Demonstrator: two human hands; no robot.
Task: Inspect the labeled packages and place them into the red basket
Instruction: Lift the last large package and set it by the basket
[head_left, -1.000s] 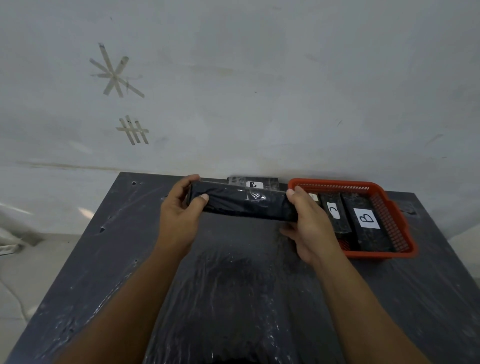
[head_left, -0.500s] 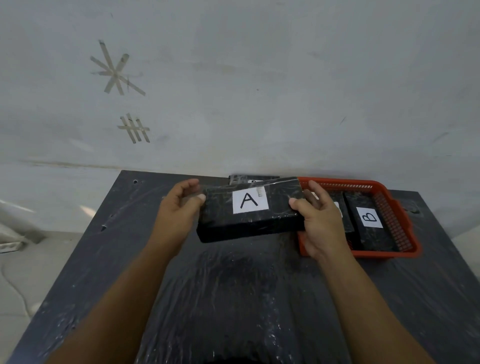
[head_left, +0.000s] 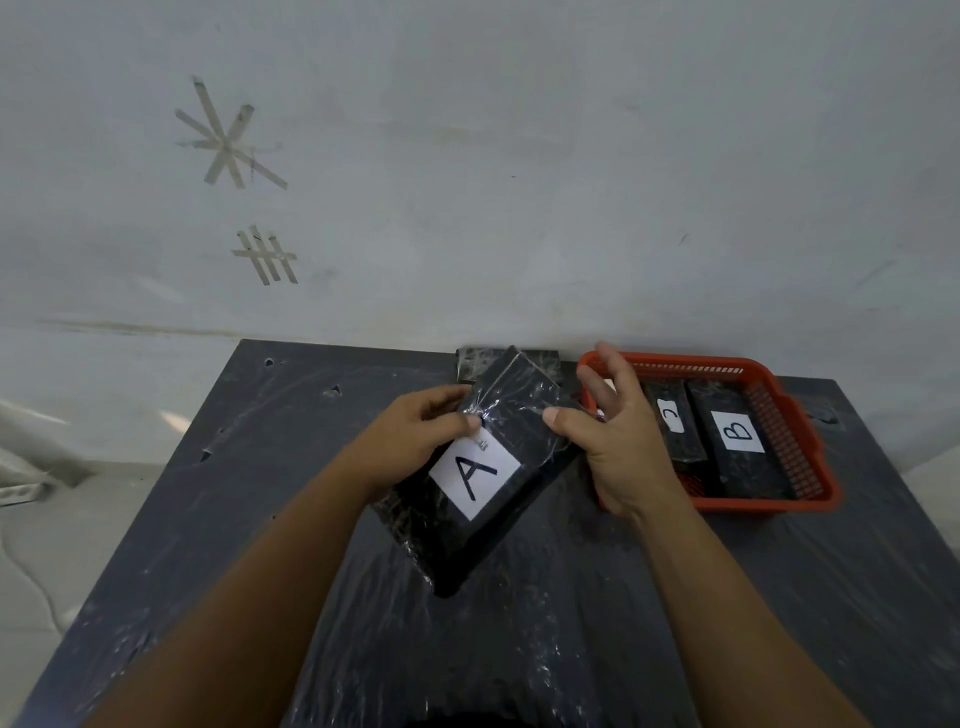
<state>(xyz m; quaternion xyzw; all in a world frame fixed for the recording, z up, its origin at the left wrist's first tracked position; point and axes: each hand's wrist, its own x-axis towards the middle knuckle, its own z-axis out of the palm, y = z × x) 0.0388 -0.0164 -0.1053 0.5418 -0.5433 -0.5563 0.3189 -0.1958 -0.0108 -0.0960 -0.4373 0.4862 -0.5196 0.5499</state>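
One package: black plastic-wrapped rectangular package labelled A (head_left: 483, 467), tilted.
Left hand (head_left: 415, 436): grip holds it.
Right hand (head_left: 618, 441): fingers spread, thumb touching package.
Red plastic basket (head_left: 810, 441): right.

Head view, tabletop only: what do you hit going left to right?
left hand → package A → right hand → package labeled C → package B → right wall of the red basket

Rear package (head_left: 480, 361) mostly hidden, label unseen.
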